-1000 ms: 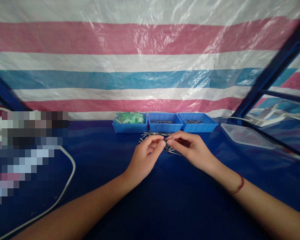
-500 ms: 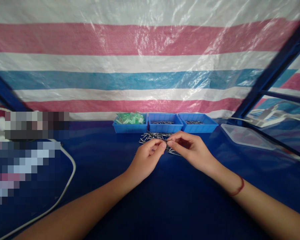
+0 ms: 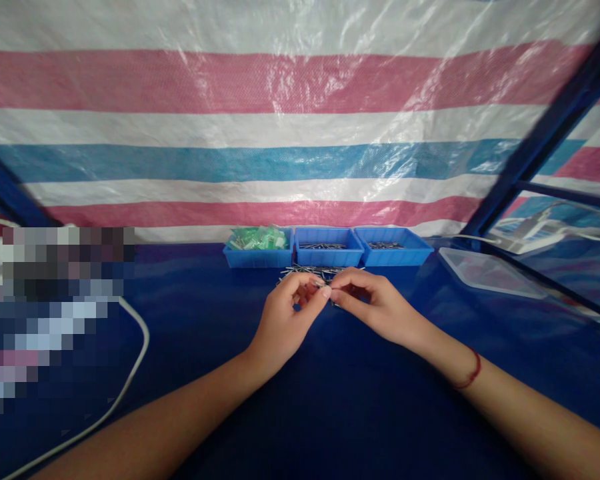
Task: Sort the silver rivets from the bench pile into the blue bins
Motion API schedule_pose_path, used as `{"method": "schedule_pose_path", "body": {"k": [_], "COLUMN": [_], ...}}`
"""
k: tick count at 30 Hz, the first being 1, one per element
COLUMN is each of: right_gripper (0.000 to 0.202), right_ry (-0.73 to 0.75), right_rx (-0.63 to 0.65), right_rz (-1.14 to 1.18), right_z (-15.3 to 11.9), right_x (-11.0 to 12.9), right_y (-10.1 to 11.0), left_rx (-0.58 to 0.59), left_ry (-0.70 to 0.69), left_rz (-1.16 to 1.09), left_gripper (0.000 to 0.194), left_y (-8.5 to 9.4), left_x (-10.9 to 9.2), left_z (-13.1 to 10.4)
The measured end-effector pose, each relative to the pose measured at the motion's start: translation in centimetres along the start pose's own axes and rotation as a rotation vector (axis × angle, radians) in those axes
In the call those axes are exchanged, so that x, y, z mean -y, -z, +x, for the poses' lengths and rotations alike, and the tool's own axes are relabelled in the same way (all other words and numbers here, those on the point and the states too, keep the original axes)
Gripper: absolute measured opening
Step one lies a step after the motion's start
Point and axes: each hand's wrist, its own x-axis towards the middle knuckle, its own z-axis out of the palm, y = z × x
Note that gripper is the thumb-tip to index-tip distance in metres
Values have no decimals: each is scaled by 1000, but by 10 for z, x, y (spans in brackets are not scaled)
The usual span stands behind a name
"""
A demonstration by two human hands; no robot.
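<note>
My left hand [image 3: 289,317] and my right hand [image 3: 375,300] meet fingertip to fingertip above the middle of the blue table. Thumb and forefinger are pinched on each hand. Whatever sits between the tips is too small and too covered to name. Just behind and beneath the fingers spreads a loose pile of thin metal pins [image 3: 310,270], partly hidden by both hands. A dark red cord circles my right wrist.
Three blue bins stand behind the pile: a left bin [image 3: 260,259] with green-tinted plastic packets [image 3: 260,238], a middle bin [image 3: 329,257] and a right bin [image 3: 400,255] with thin metal pieces. A clear plastic lid [image 3: 490,273] lies right; a white cable [image 3: 143,340] curves left.
Both hands have stayed together at the pile, with slight finger shifts. My right fingertips have moved a little left and the left fingers have tilted more upright. The view has shifted slightly.
</note>
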Motion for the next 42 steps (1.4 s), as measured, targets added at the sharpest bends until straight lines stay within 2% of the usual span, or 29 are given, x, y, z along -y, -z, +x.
{"method": "schedule_pose_path", "body": {"k": [2, 3, 6, 9, 10, 12, 16, 21, 24, 29, 35, 39, 42], "right_gripper": [21, 22, 20, 15, 15, 13, 15, 14, 12, 13, 15, 17, 17], "right_ry": [-35, -69, -214, -433, -505, -587, -633, -597, -574, -547, -527, -475, -409], "right_rx": [3, -35, -313, -636, -698, -741, -734, -657, -603, -551, -493, -428, -356], "right_rz": [57, 105, 289, 484, 530, 569, 608, 640, 627, 604, 581, 458, 320], "right_z": [1, 3, 10, 18, 20, 23, 25, 22, 21, 19, 16, 14, 13], "right_x": [-3, -5, -15, -27, -32, -39, -46, -40, -34, -28, -22, -21, -19], "right_y": [-1, 0, 8, 27, 34, 46, 58, 48, 41, 33, 23, 18, 14], "left_rx": [6, 6, 25, 95, 133, 218, 320, 419, 465, 429, 444, 398, 327], "left_ry": [3, 3, -31, -118, -163, -280, -448, -404, -371, -355, -298, -305, -267], "left_rz": [8, 8, 38, 148, 196, 292, 491, 712, 769, 782, 828, 881, 834], "left_gripper": [16, 19, 27, 19, 15, 12, 21, 31, 31, 21, 16, 21, 20], "left_y": [0, -1, -1, -1, -1, -1, -2, -7, -9, -8, -2, -1, 1], "left_x": [-1, -1, -2, -5, -6, -9, -12, -8, -7, -9, -10, -5, -3], "left_z": [0, 0, -1, -2, -3, -4, -6, -9, -9, -6, -2, -1, 0]}}
